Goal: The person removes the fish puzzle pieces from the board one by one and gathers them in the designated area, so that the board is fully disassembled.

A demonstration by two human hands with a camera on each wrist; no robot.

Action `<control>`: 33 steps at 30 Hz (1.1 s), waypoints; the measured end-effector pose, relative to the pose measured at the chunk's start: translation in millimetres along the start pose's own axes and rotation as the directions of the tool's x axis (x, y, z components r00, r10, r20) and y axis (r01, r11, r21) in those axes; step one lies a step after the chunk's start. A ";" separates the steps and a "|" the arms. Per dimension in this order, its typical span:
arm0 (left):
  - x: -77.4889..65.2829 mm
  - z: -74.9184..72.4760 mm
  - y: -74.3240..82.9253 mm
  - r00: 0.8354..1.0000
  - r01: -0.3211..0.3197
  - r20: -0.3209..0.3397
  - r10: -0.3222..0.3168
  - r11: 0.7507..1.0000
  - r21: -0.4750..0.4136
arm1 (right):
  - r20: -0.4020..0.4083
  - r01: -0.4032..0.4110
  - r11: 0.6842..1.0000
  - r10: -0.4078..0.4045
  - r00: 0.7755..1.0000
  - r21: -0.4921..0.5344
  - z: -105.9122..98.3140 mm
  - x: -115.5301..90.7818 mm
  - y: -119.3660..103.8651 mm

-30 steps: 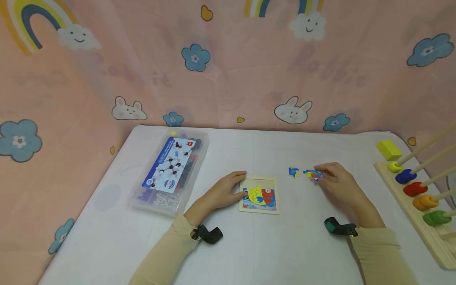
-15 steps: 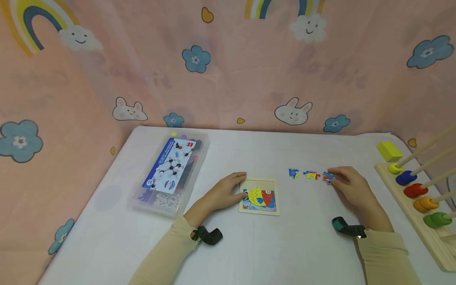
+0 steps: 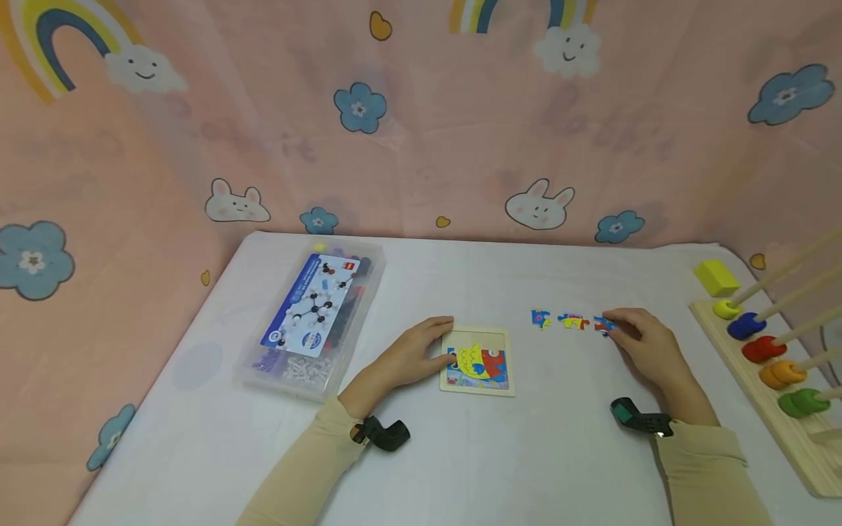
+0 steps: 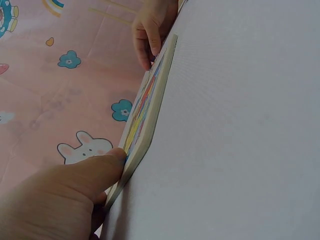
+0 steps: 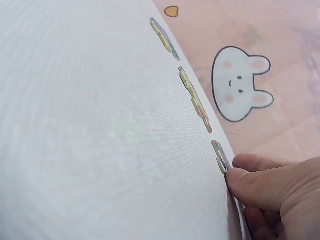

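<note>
A small wooden puzzle tray [image 3: 476, 391] lies mid-table with a yellow and red fish picture in its lower part; its upper part shows bare wood. My left hand [image 3: 414, 355] holds the tray's left side, the thumb [image 4: 107, 167] over the rim at the picture's edge. To the right, my right hand [image 3: 647, 349] pinches a red and blue puzzle piece [image 3: 601, 323] at its right end, thumb and index finger close to the tabletop. In line with it lie a yellow and red puzzle piece [image 3: 574, 321] and a blue puzzle piece [image 3: 541, 318].
A clear plastic case [image 3: 316, 321] with a molecule label stands at the left. Along the right edge is a wooden bead rack [image 3: 756, 387] with coloured beads on slanting rods. A yellow block [image 3: 717, 277] sits behind it. Pink printed cloth [image 3: 421, 146] hangs behind the table.
My right hand has moved right with the red and blue piece, parting it from the yellow and red one, and has set it down in the row. The left hand stays on the tray.
</note>
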State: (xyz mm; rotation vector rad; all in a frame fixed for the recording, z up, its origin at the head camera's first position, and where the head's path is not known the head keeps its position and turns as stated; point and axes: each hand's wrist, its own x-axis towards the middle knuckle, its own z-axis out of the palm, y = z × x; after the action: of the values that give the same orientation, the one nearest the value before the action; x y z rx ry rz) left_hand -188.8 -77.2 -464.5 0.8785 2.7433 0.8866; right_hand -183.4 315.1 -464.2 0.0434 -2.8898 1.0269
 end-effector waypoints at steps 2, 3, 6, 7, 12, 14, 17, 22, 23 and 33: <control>0.0 -0.2 0.4 1.000 -0.003 -0.002 0.003 1.000 -0.004 | 0.003 -0.011 1.000 0.011 1.000 0.007 -0.4 -0.6 0.4; 0.0 -0.1 0.4 1.000 -0.004 -0.002 0.004 1.000 -0.006 | 0.004 -0.015 1.000 0.015 1.000 0.013 -0.7 -1.0 0.6; -0.1 -0.8 0.4 1.000 -0.004 -0.002 0.004 1.000 -0.010 | 0.008 -0.029 0.999 0.029 1.000 0.024 -1.7 -1.8 -0.2; -0.2 -0.9 0.6 1.000 -0.004 -0.001 0.004 1.000 -0.013 | 0.008 -0.029 0.999 0.029 1.000 0.031 -2.0 -2.3 -0.7; -0.2 -0.3 0.2 1.000 -0.001 0.002 0.001 1.000 -0.014 | 0.015 -0.035 0.998 0.034 0.999 0.049 -3.8 -4.9 -7.1; -0.2 -0.2 0.0 1.000 -0.002 0.001 0.002 1.000 -0.012 | 0.026 -0.040 0.997 0.038 0.999 0.058 -5.1 -5.7 -11.8; -0.2 -0.2 -0.3 1.000 -0.004 0.000 0.004 1.000 -0.011 | 0.050 -0.032 0.996 0.028 0.998 0.082 -7.7 -6.7 -20.3; 0.0 -0.6 -0.5 1.000 -0.006 0.000 0.006 1.000 -0.007 | 0.074 0.017 0.994 -0.025 0.997 0.107 -8.5 -7.3 -32.2; -0.1 -0.6 -0.4 1.000 -0.006 0.001 0.006 1.000 -0.005 | 0.074 0.028 0.994 -0.036 0.997 0.109 -7.8 -7.1 -34.3; -1.1 -1.6 -0.7 0.999 -0.028 0.021 0.028 1.000 0.013 | 0.156 0.074 0.983 -0.100 0.983 0.166 8.6 -9.6 -63.0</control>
State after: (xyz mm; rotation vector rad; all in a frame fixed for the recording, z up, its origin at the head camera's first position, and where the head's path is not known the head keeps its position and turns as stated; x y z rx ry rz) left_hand -188.7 -79.1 -463.7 0.9251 2.7290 0.8598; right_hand -171.1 260.8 -432.0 0.2740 -2.9087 1.2928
